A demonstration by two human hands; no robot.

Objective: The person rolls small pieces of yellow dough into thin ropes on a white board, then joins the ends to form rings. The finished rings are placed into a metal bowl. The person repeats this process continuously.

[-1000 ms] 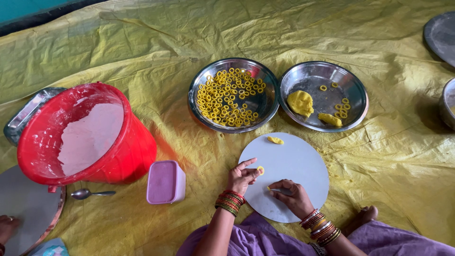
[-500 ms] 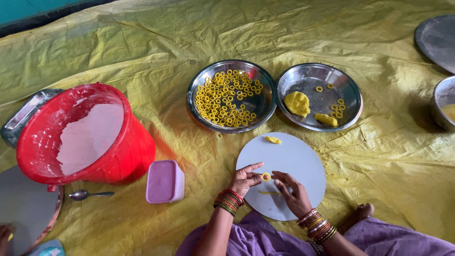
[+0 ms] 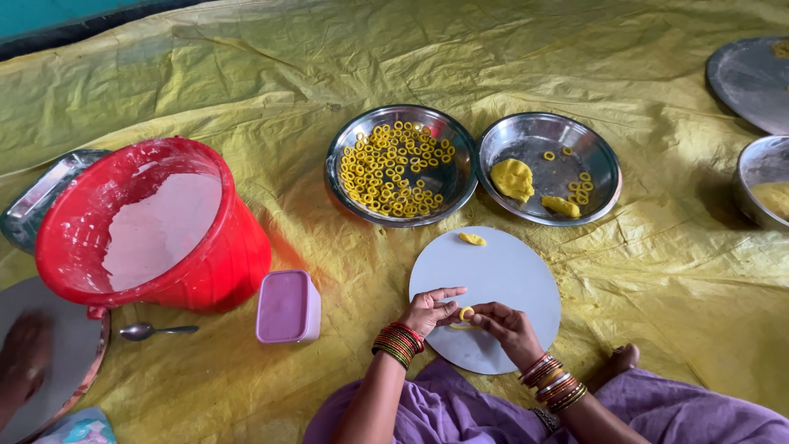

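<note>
Left hand (image 3: 429,311) and right hand (image 3: 508,323) meeting over near edge of round white plastic board (image 3: 509,271), fingertips of both pinched together on small yellow dough ring (image 3: 466,312). Beyond board: round steel bowl of yellow dough rings (image 3: 401,168), round steel plate with yellow dough lumps (image 3: 549,168). Left: red plastic bucket (image 3: 156,226), pink lidded plastic box (image 3: 287,307).

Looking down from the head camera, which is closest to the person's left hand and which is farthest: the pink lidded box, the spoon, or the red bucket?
From the left hand:
1. Pink lidded box, just to its left on the yellow sheet.
2. Red bucket, farther left and up, behind the box.
3. Spoon, far left, below the bucket.
Bucket and spoon are close to call.
</note>
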